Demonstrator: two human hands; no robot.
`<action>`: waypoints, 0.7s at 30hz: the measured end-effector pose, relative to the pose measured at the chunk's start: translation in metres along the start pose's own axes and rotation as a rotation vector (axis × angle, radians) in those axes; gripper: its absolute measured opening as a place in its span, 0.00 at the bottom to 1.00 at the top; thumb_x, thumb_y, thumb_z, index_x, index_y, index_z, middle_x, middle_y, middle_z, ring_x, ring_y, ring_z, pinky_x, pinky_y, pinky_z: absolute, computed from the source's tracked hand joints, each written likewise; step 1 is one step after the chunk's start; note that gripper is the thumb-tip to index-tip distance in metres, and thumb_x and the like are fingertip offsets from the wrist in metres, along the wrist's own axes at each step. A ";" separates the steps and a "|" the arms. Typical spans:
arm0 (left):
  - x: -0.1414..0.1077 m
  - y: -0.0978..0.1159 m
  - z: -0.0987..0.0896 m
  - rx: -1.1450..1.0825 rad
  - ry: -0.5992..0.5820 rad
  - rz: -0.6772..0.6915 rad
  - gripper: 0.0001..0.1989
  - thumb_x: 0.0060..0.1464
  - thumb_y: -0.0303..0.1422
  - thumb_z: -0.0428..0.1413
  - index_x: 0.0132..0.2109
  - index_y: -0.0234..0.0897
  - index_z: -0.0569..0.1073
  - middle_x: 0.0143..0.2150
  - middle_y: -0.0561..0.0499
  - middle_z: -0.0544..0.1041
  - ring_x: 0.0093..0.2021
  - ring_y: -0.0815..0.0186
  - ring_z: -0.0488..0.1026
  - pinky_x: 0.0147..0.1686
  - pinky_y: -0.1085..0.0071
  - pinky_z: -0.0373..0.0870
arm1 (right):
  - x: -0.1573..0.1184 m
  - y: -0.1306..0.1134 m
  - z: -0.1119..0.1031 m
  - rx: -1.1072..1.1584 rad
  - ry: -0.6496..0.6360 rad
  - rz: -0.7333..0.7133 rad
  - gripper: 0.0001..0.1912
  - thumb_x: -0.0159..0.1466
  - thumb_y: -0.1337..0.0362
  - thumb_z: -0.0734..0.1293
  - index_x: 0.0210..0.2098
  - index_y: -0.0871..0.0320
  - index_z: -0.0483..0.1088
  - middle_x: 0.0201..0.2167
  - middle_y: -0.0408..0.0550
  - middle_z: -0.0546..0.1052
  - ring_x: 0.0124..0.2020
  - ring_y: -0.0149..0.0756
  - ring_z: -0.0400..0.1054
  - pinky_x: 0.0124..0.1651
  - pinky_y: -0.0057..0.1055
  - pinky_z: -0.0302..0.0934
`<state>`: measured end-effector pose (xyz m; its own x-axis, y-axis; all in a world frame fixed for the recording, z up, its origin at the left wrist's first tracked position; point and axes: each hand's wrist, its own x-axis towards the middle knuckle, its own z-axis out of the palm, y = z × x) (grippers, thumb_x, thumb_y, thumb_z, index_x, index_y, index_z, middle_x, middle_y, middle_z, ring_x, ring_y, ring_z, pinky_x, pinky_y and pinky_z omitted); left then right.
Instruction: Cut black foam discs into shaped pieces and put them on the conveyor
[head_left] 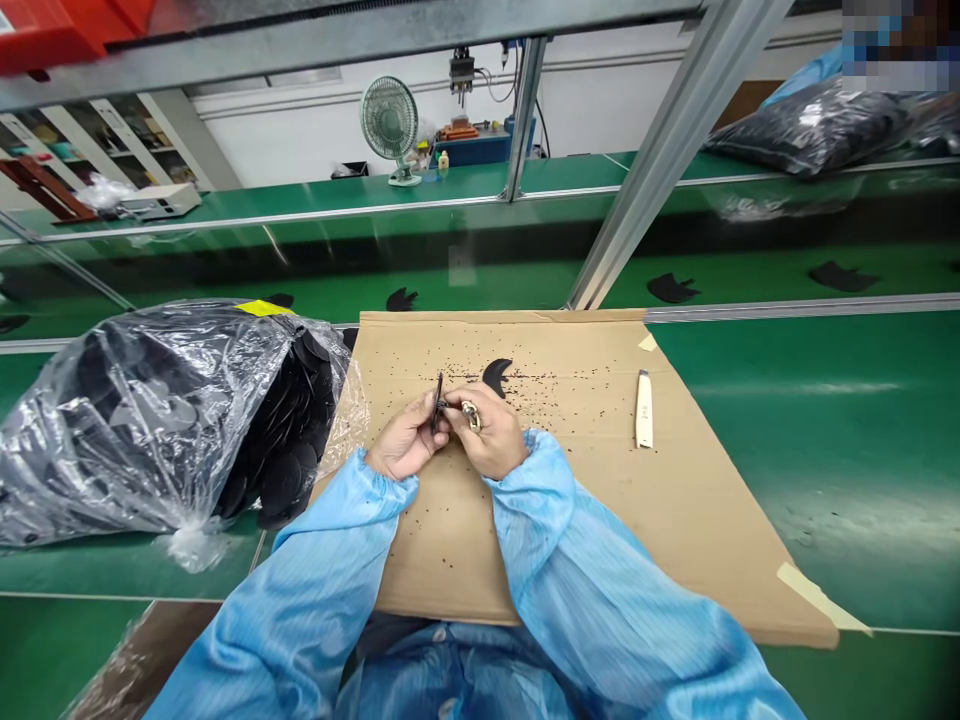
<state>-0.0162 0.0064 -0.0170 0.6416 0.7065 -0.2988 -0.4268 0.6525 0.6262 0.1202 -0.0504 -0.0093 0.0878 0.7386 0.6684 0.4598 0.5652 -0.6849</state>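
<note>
My left hand [407,437] grips a thin black part [438,402], which is held on edge over the cardboard sheet [592,520]. Against its right side, my right hand [491,430] is closed round a small gold-coloured metal tool [471,415], whose tip meets the part. Just beyond my right hand lies a black crescent-shaped piece [496,376] on the cardboard. Many tiny black specks are scattered about it. Farther right on the sheet rests a cream-handled knife [644,410].
An open plastic bag [142,420] of black discs bulges at the left. Beyond the cardboard, black pieces [673,288] lie on a green belt [480,285]. A slanted metal post [660,160] rises behind the sheet. A fan [390,120] stands farther back.
</note>
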 end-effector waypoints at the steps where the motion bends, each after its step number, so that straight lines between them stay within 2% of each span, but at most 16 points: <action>1: 0.000 0.000 0.000 -0.001 -0.004 -0.005 0.10 0.52 0.32 0.61 0.40 0.32 0.73 0.31 0.51 0.69 0.26 0.75 0.66 0.22 0.82 0.65 | 0.000 0.000 0.000 -0.004 -0.011 -0.013 0.08 0.66 0.64 0.60 0.40 0.58 0.69 0.39 0.52 0.72 0.40 0.40 0.68 0.43 0.36 0.64; 10: 0.001 -0.002 -0.007 0.082 -0.108 0.006 0.18 0.44 0.38 0.68 0.35 0.31 0.70 0.30 0.52 0.66 0.25 0.76 0.63 0.18 0.83 0.60 | -0.002 0.004 0.001 -0.095 -0.059 -0.071 0.08 0.64 0.66 0.58 0.39 0.58 0.68 0.39 0.54 0.71 0.42 0.43 0.66 0.47 0.40 0.62; 13: 0.002 -0.003 -0.008 0.077 -0.078 0.003 0.17 0.44 0.36 0.67 0.35 0.31 0.70 0.28 0.53 0.66 0.23 0.76 0.62 0.17 0.83 0.59 | -0.002 0.001 0.007 -0.114 -0.036 -0.071 0.08 0.63 0.66 0.58 0.39 0.58 0.68 0.38 0.53 0.71 0.41 0.43 0.66 0.46 0.40 0.62; 15: 0.003 -0.004 -0.007 0.058 -0.005 0.037 0.16 0.44 0.35 0.67 0.35 0.31 0.70 0.28 0.53 0.67 0.23 0.76 0.62 0.18 0.83 0.60 | -0.004 0.002 0.012 -0.082 0.018 -0.020 0.08 0.64 0.66 0.58 0.38 0.58 0.68 0.37 0.52 0.72 0.40 0.42 0.66 0.45 0.38 0.63; 17: 0.004 -0.004 -0.003 0.041 0.075 0.112 0.16 0.43 0.32 0.67 0.36 0.31 0.71 0.31 0.52 0.70 0.27 0.75 0.66 0.23 0.82 0.66 | -0.005 0.005 0.016 -0.021 0.093 0.067 0.08 0.64 0.65 0.59 0.39 0.58 0.68 0.37 0.51 0.72 0.39 0.40 0.67 0.43 0.36 0.63; 19: 0.007 -0.001 0.001 0.052 0.120 0.201 0.16 0.42 0.29 0.67 0.38 0.31 0.71 0.36 0.50 0.73 0.34 0.71 0.70 0.33 0.78 0.71 | -0.007 0.010 0.018 0.040 0.154 0.165 0.08 0.64 0.63 0.60 0.40 0.58 0.68 0.36 0.51 0.72 0.38 0.40 0.68 0.43 0.36 0.63; 21: 0.013 0.008 0.003 0.101 0.177 0.301 0.17 0.41 0.26 0.66 0.40 0.32 0.71 0.41 0.48 0.74 0.42 0.67 0.72 0.41 0.74 0.71 | -0.008 0.015 0.019 0.080 0.189 0.258 0.09 0.63 0.60 0.62 0.40 0.58 0.68 0.35 0.50 0.73 0.37 0.40 0.68 0.42 0.36 0.63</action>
<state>-0.0094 0.0200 -0.0142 0.3726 0.9051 -0.2050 -0.5086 0.3839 0.7707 0.1098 -0.0414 -0.0306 0.3581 0.7845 0.5063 0.3305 0.4006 -0.8545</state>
